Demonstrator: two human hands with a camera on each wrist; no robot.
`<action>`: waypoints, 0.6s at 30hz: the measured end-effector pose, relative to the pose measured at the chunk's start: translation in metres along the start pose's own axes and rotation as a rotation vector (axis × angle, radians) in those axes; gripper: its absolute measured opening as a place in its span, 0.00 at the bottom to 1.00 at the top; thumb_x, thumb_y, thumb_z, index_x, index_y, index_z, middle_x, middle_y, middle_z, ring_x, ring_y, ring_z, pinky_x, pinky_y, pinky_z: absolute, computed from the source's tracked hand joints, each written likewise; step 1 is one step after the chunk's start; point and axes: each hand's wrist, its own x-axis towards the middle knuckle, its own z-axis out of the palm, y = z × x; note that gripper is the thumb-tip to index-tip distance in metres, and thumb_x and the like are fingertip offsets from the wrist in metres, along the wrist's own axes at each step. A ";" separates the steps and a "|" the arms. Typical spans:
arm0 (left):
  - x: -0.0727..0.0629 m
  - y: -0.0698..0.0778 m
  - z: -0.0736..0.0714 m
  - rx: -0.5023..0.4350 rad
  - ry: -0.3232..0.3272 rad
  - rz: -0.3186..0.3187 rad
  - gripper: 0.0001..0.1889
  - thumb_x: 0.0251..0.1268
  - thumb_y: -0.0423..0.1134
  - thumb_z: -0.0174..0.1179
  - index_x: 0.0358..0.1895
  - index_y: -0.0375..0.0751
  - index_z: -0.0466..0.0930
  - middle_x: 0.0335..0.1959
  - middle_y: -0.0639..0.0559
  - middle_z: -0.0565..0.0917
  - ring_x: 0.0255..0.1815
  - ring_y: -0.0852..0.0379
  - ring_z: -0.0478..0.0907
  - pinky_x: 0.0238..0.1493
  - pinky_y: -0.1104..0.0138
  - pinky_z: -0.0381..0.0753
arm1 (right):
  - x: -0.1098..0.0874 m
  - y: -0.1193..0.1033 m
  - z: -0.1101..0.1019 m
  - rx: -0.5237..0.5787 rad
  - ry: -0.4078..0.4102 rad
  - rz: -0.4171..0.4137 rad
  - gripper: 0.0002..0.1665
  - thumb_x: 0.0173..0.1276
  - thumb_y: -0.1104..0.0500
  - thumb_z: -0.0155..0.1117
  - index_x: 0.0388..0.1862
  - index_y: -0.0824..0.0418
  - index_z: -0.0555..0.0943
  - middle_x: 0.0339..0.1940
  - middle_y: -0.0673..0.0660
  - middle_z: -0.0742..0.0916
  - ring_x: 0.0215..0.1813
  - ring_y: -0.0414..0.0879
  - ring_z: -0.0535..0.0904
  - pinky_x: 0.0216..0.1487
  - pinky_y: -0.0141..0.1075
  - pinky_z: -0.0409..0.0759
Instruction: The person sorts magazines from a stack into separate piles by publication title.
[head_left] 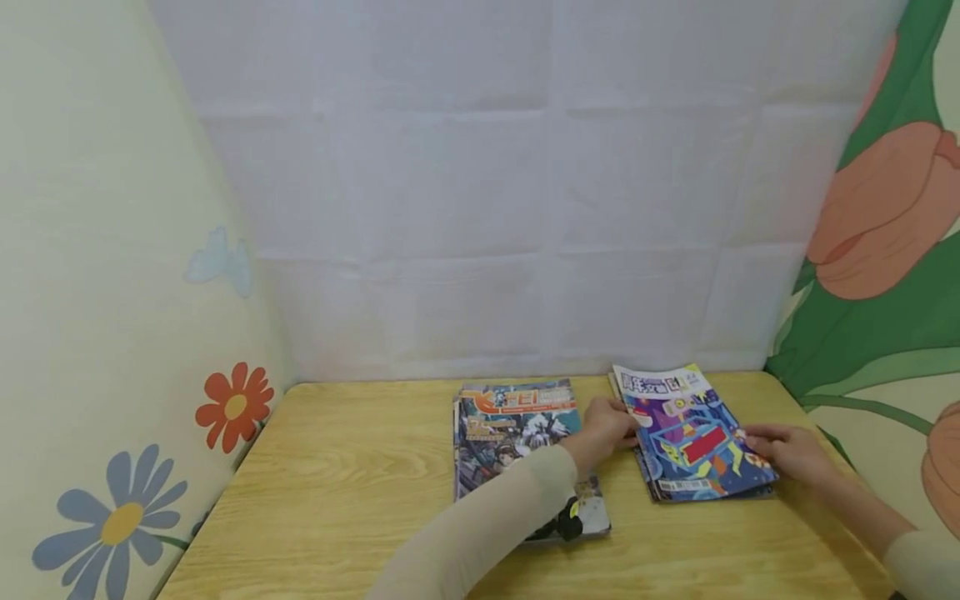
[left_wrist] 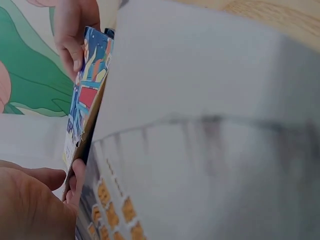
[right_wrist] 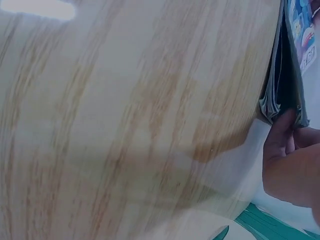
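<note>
The person's left hand [head_left: 609,427] grasps the left edge of a magazine [head_left: 697,446] with a purple and blue cover, the fingers tucked under that edge in the left wrist view. The right hand [head_left: 795,454] pinches the same magazine at its right edge, lower right of the frame in the head view. The magazine thus lies between the two hands, right of centre, tilted slightly, on top of a small pile. In the right wrist view, at the upper right, a gap shows between the upper and lower layers of the pile, and the right hand's fingers reach into it.

Left of it, near the bottom centre of the head view, a second stack of magazines [head_left: 480,454] rests on the wooden surface [head_left: 337,483], partly covered by the left sleeve [head_left: 480,525]. A creased white cloth [head_left: 465,183] hangs behind, and flower-patterned panels [head_left: 112,292] stand at both sides.
</note>
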 end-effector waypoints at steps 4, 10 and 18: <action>0.000 -0.001 -0.004 0.022 0.004 0.017 0.10 0.57 0.17 0.60 0.40 0.31 0.78 0.28 0.41 0.82 0.27 0.50 0.83 0.31 0.61 0.88 | -0.002 -0.001 0.003 -0.182 0.037 -0.096 0.29 0.79 0.54 0.58 0.61 0.80 0.75 0.52 0.74 0.83 0.48 0.56 0.80 0.42 0.42 0.82; 0.000 0.001 -0.007 0.234 0.049 0.109 0.09 0.61 0.24 0.62 0.45 0.30 0.82 0.32 0.43 0.83 0.25 0.51 0.82 0.26 0.61 0.86 | -0.009 -0.014 0.000 -0.396 0.087 -0.273 0.22 0.76 0.59 0.60 0.53 0.80 0.79 0.43 0.70 0.86 0.42 0.59 0.83 0.38 0.48 0.83; -0.020 0.017 -0.025 0.220 0.012 0.231 0.16 0.61 0.23 0.57 0.52 0.32 0.82 0.30 0.50 0.82 0.27 0.52 0.81 0.30 0.57 0.87 | -0.016 -0.055 0.008 -0.423 0.065 -0.370 0.22 0.78 0.61 0.56 0.56 0.82 0.77 0.44 0.72 0.85 0.38 0.57 0.85 0.34 0.47 0.84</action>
